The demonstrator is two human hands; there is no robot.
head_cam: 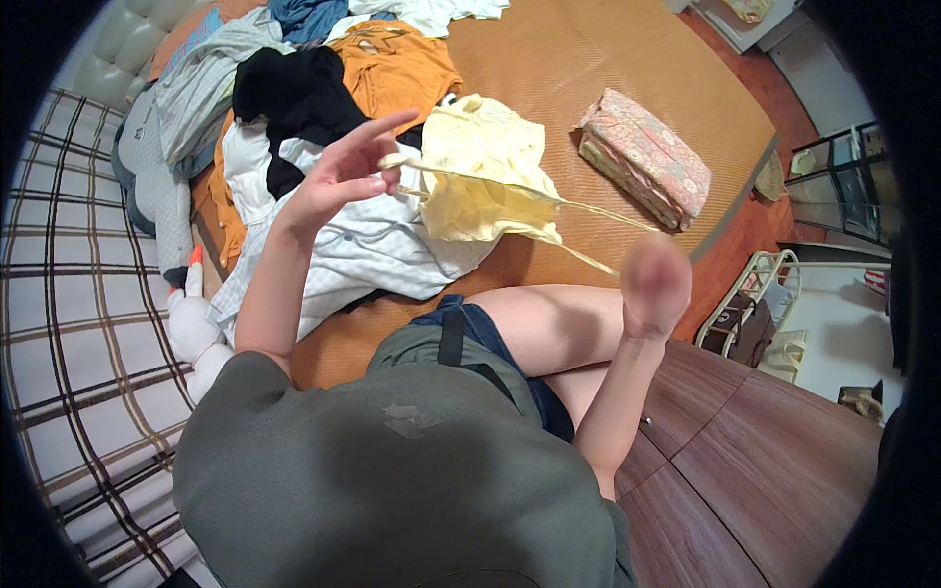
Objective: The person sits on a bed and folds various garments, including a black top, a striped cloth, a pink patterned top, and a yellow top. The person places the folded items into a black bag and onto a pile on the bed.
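A light yellow strappy garment (491, 206), seemingly a camisole, is stretched between my two hands above the bed. My left hand (342, 173) holds its straps at the left end between thumb and fingers, with the index finger pointing out. At the other end, two thin straps run into my right hand (656, 287), which is raised above my thigh. That hand is blurred, so its fingers cannot be made out. Right behind the stretched garment lies pale yellow cloth (481, 132); whether it belongs to the same piece I cannot tell.
Left and ahead spreads a clothes pile: white checked cloth (382, 253), a black garment (298, 88), an orange shirt (397, 66). A folded floral bundle (647, 158) rests on the brown bed mat (559, 51). Beside me are a white plush toy (195, 327), plaid curtain-like fabric (73, 294) and a wooden surface (779, 434).
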